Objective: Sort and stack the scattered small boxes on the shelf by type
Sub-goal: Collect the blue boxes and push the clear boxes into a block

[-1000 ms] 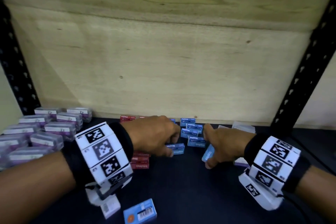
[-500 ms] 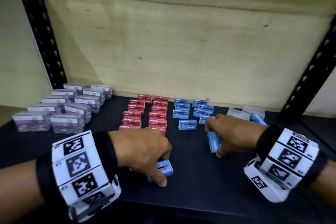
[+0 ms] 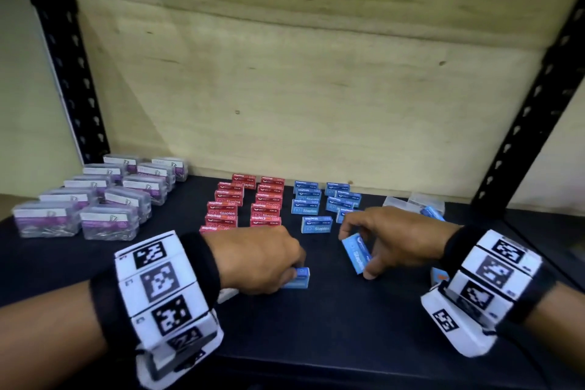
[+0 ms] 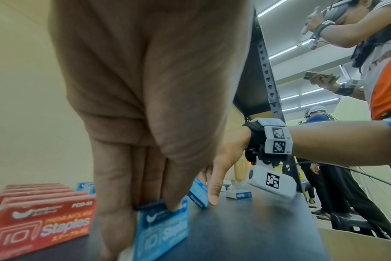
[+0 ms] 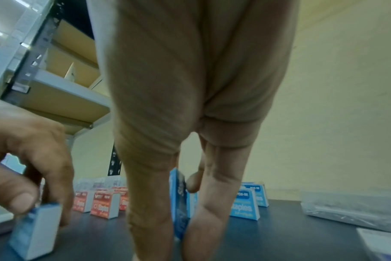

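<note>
On the dark shelf (image 3: 348,320) my left hand (image 3: 262,258) grips a blue staples box (image 3: 297,277) that stands on the surface; the left wrist view shows the same blue box (image 4: 162,227) pinched between thumb and fingers. My right hand (image 3: 386,239) pinches a second blue staples box (image 3: 356,253), tilted on its end; it shows edge-on (image 5: 179,201) in the right wrist view. Behind the hands stand two rows of red staples boxes (image 3: 247,203) and two rows of blue staples boxes (image 3: 319,203).
Clear cases of purple-labelled clips (image 3: 104,196) are grouped at the back left. Clear plastic cases (image 3: 411,203) and a blue box (image 3: 432,212) lie at the back right; another box (image 3: 439,277) sits by my right wrist. Black uprights (image 3: 63,54) flank the wooden back panel (image 3: 316,89).
My left hand drew back from the blue rows to the shelf's front and took hold of a loose blue box. My right hand kept its blue box and tilted it up.
</note>
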`<act>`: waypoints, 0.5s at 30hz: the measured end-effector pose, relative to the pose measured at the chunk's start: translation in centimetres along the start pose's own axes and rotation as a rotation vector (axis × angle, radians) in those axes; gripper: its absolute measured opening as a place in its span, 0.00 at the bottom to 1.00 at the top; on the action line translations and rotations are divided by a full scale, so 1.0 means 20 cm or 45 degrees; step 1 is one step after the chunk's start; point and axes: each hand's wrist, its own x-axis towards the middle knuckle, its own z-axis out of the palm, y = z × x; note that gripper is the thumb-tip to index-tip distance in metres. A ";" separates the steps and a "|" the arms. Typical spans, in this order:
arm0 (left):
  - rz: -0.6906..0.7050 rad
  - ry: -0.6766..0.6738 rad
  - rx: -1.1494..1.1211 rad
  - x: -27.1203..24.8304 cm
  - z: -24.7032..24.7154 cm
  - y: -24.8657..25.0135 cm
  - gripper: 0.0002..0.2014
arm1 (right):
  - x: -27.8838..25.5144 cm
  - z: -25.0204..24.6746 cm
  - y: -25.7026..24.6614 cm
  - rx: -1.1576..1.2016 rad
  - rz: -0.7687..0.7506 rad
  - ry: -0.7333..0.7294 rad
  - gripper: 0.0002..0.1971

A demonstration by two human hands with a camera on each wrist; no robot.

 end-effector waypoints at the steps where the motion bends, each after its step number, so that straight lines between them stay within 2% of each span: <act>1: 0.000 -0.012 -0.034 0.03 -0.01 0.00 0.13 | 0.00 0.00 0.01 0.008 -0.007 -0.008 0.29; 8: -0.055 -0.072 -0.139 0.24 -0.09 0.00 0.13 | 0.02 -0.06 0.09 -0.101 -0.047 -0.122 0.31; 11: -0.086 -0.077 -0.130 0.31 -0.13 0.00 0.13 | 0.03 -0.08 0.12 -0.163 -0.032 -0.162 0.36; 15: -0.127 -0.065 -0.144 0.37 -0.16 0.01 0.13 | 0.08 -0.09 0.12 -0.244 -0.026 -0.159 0.37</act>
